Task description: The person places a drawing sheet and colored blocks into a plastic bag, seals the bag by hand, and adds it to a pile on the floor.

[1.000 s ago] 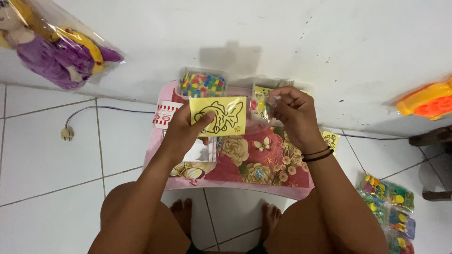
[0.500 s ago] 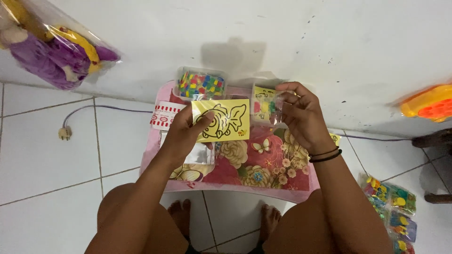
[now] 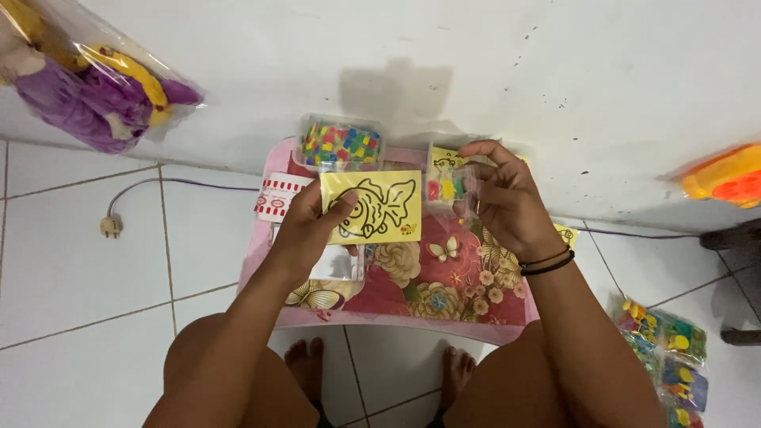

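Observation:
My left hand [image 3: 305, 226] pinches a yellow card with a black fish outline [image 3: 372, 204] by its left edge, holding it above a small pink table with a floral top [image 3: 412, 277]. My right hand [image 3: 507, 202] grips a clear plastic packet holding coloured pieces and a small yellow card [image 3: 448, 186], just right of the fish card. A clear box of multicoloured bits [image 3: 339, 144] stands at the table's far edge, behind the card.
A red-and-white striped packet [image 3: 277, 198] lies at the table's left end. A bagged purple and yellow plush toy [image 3: 87, 83] leans on the wall, top left. A wall plug [image 3: 111, 227] lies on the tiles. Packets of coloured kits [image 3: 666, 357] lie bottom right; an orange toy [image 3: 725, 176] sits right.
My right hand has drawn the clear packet up and a little apart from the fish card. My left hand keeps the card nearly still.

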